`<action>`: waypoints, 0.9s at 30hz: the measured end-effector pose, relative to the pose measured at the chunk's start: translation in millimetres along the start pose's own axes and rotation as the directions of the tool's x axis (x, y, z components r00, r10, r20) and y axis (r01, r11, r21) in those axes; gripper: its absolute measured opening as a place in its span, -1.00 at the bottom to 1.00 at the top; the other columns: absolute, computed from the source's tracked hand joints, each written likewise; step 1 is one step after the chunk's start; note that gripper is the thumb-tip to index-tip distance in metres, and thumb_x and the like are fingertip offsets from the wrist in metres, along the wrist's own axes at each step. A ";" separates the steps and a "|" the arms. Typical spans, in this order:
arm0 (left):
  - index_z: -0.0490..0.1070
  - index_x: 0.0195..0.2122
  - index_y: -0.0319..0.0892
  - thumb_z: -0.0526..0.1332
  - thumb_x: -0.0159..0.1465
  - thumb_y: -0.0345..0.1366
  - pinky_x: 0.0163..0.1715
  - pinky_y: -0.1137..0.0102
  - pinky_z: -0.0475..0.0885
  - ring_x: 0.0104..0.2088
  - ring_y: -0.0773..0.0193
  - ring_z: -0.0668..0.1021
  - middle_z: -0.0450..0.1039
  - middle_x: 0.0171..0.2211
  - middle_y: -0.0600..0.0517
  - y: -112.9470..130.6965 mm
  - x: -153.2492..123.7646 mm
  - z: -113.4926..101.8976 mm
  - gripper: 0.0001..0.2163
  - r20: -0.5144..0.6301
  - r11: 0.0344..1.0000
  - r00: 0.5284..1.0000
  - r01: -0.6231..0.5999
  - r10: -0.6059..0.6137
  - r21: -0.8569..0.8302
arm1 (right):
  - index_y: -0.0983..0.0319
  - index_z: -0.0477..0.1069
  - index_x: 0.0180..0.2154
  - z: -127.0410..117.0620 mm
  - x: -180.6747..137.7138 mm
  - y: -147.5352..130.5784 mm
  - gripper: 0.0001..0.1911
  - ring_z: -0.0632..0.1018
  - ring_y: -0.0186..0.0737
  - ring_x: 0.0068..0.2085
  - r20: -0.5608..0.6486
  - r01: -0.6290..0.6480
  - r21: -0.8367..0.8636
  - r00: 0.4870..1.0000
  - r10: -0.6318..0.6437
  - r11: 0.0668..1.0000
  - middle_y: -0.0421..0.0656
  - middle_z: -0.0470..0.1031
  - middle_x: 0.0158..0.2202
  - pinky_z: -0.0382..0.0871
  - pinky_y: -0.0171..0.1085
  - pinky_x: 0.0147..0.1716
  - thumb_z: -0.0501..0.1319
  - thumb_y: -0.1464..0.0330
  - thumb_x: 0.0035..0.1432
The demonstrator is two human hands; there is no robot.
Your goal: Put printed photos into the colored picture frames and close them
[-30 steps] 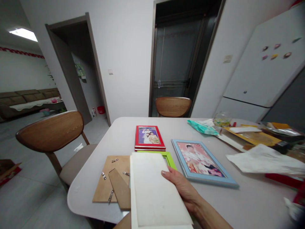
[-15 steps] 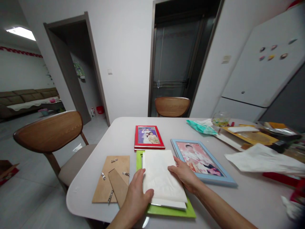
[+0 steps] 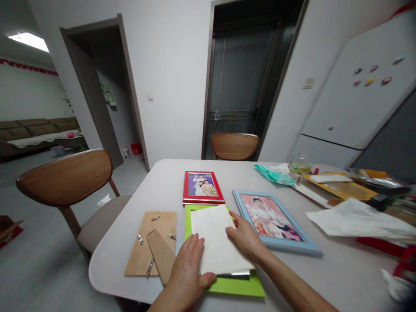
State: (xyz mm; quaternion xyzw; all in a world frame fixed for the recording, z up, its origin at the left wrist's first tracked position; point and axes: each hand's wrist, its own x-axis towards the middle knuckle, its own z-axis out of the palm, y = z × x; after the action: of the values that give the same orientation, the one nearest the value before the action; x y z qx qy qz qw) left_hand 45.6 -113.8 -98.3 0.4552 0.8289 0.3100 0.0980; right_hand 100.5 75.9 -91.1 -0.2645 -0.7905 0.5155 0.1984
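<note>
The white sheet (image 3: 216, 240) lies on the green frame (image 3: 234, 287), near the front edge of the worktop (image 3: 325, 273). The left hand (image 3: 190, 265) and the right hand (image 3: 244, 236) rest flat on its two sides with fingers stretched, gripping nothing, probably to keep it square. The backing board (image 3: 152, 247) lies just left, probably kept in reach.

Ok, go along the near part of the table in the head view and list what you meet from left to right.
Wooden backing board → left hand → white sheet → right hand → blue photo frame → crumpled white paper.
</note>
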 end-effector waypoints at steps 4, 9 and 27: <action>0.17 0.03 -0.30 0.24 -0.07 -0.30 0.07 0.09 0.08 0.11 0.02 0.14 0.06 0.11 -0.23 0.8 -0.2 -2.5 -0.41 0.021 1.000 1.000 -0.006 0.005 0.027 | 0.41 0.23 -0.04 5.5 -4.6 -4.0 -0.48 0.39 -0.09 -0.11 -0.030 0.101 -0.387 0.992 -0.122 0.917 0.05 0.38 -0.11 0.19 -0.22 -0.10 0.05 0.44 -0.13; 0.23 0.00 -0.30 0.20 -0.01 -0.28 0.07 0.09 0.08 0.10 0.00 0.17 0.14 0.08 -0.22 7.0 2.1 -6.3 -0.48 0.052 0.998 0.999 -0.012 0.008 0.069 | 0.34 0.31 -0.14 9.0 -21.7 -7.9 -0.63 0.33 -0.02 -0.10 0.077 0.224 -0.699 0.968 -0.239 0.679 0.07 0.33 -0.10 0.15 -0.13 -0.13 0.04 0.33 -0.02; 0.23 0.00 -0.22 0.22 -0.06 -0.32 0.04 0.20 0.18 0.07 0.04 0.23 0.16 0.08 -0.16 -104.4 -69.0 -73.2 -0.47 -0.195 0.926 0.962 0.242 -0.190 0.291 | 0.23 0.29 -0.13 101.6 -66.4 -71.0 -0.48 0.27 -0.03 -0.12 0.470 0.603 -0.447 0.787 -0.401 0.661 -0.03 0.33 -0.16 0.04 -0.06 -0.11 0.17 0.11 -0.15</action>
State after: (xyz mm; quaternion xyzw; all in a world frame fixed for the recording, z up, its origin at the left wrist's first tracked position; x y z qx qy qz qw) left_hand -20.3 -242.2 -111.8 0.3434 0.9179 0.1986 -0.0099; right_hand 77.7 -61.0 -68.1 0.0113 -0.9710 0.2119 0.1098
